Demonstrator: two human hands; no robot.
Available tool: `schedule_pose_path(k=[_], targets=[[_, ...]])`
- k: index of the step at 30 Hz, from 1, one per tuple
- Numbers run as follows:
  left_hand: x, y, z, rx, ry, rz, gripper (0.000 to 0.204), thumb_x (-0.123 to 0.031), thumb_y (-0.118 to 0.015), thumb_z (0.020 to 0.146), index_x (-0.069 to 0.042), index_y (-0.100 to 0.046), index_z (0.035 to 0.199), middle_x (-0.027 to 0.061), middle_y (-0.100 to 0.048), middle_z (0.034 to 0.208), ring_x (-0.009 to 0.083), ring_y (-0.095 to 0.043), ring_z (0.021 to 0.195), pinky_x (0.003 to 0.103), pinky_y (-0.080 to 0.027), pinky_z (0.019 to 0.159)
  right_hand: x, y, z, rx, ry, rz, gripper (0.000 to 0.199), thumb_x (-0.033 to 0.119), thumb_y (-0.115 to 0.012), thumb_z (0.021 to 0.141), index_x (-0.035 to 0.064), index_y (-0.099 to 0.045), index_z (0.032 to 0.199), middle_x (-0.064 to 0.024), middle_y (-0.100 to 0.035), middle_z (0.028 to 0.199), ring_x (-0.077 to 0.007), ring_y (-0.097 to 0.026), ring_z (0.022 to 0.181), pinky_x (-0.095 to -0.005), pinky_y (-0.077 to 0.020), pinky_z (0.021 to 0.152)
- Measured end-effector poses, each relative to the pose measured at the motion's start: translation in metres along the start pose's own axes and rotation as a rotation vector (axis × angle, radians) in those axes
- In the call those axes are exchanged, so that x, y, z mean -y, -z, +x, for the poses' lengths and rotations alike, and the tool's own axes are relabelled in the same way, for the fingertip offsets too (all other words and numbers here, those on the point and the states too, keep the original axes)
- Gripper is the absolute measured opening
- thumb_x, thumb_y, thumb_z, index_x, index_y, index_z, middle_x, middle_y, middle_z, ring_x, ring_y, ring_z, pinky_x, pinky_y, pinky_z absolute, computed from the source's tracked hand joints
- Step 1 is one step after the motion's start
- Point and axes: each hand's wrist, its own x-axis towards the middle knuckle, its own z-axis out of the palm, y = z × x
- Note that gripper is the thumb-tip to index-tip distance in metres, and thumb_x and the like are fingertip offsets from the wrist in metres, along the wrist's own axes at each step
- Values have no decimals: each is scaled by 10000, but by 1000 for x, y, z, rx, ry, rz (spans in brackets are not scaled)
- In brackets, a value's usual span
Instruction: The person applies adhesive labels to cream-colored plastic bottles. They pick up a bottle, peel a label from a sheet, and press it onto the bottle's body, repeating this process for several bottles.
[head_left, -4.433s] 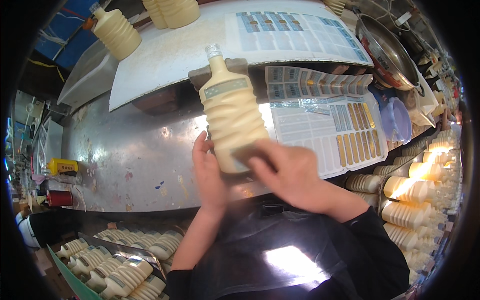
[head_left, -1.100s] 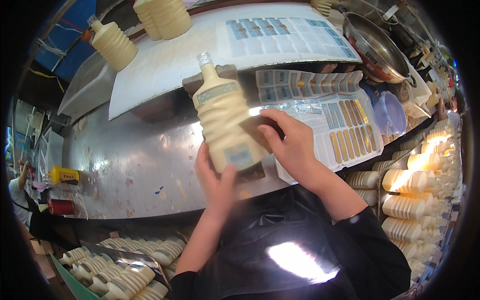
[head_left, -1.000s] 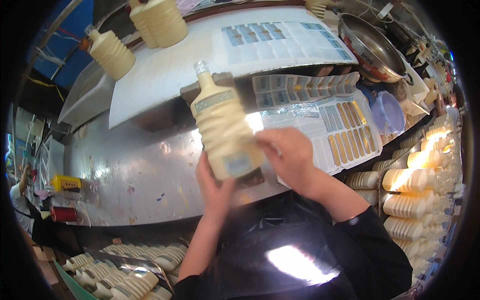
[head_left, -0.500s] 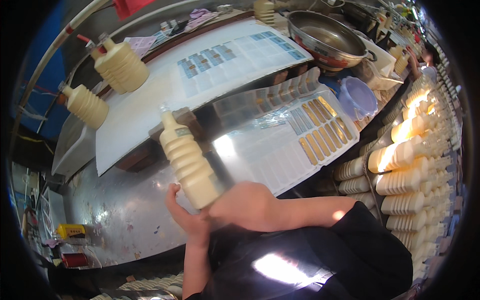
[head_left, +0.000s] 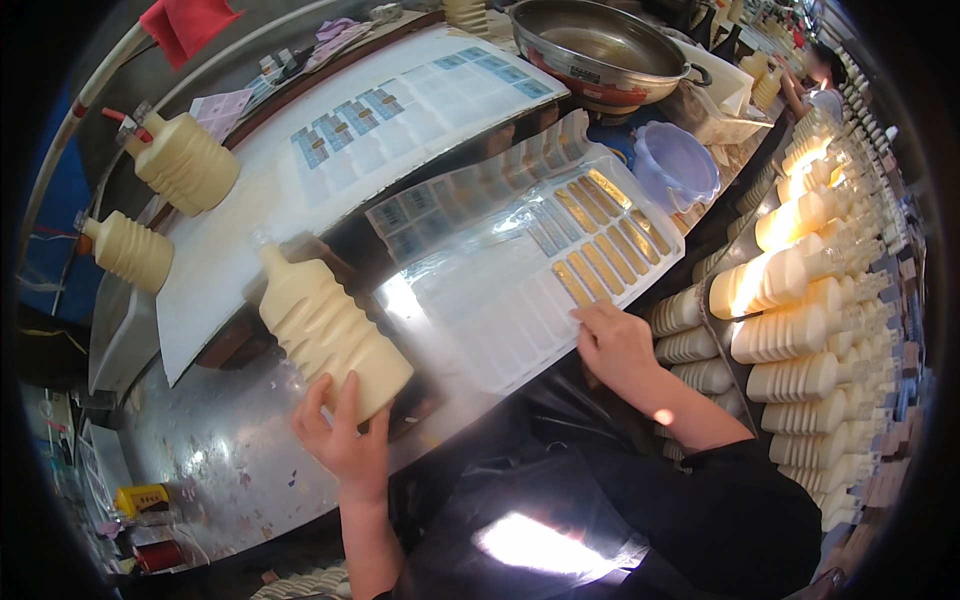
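Nearest, black apron: I see the apron [head_left: 480,490] along the lower edge, a bright patch of light on it.
Left hand: I have the left hand [head_left: 345,440] at the base end of the bottle, fingers bent and slightly apart, touching its lower corner; whether it grips or only steadies, I cannot tell.
Right hand: the right hand [head_left: 615,345] is at the near edge of the sticker sheet, fingers bent and narrow, tips beside the gold strips [head_left: 605,260]; I cannot tell whether they pinch one.
Cream bottle: the ridged bottle [head_left: 330,325] lies on its side, base toward me, neck pointing away over a grey block [head_left: 312,244].
Sticker sheet: right of the bottle, the sheet [head_left: 470,335] carries the gold strips and some blue-grey strips [head_left: 548,232]; its near left part is bare backing.
Metal desk: the scuffed desk [head_left: 240,460] runs left to a yellow container [head_left: 142,498] and a red spool [head_left: 158,556].
Stacked bottles: to the right, many cream bottles [head_left: 770,285] lie in rows.
White board: beyond the block, a sloping board [head_left: 240,215] bears blue stickers [head_left: 345,125].
Lilac basin: the basin [head_left: 677,165] sits past the sheet, near a wide metal pan [head_left: 600,90].
Far right: I make out another person [head_left: 828,98] beyond the rows.
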Motion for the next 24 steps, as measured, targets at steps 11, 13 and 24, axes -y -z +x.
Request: schedule_pose_path(k=[11,13,24], targets=[[-46,2,12,-34,-114,-130,368,-122,-838,705,-95,-751,1062,94,-629,1098,315,-566,1019,442,-451,901,-20,-6,-18,59,198,-291,257,103,-722,809,91,-702,1065,-61,-572,824,-248,-646,667,-377,-526,554],[-56,-2,15,-1,-128,-238,331,-88,-822,708,-99,-755,1032,79,-637,1035,299,-575,962,428,-456,871,-25,-3,-16,65,300,-182,191,102,-732,798,98,-731,989,-65,-574,792,-258,-652,681,-382,-534,562],[-83,-9,39,27,-87,-98,366,-156,-845,680,-89,-683,1002,113,-611,1016,332,-568,933,436,-443,857,109,23,52,477,39,947,288,56,-574,982,-45,-680,1230,-97,-643,964,-128,-651,794,-266,-515,697]])
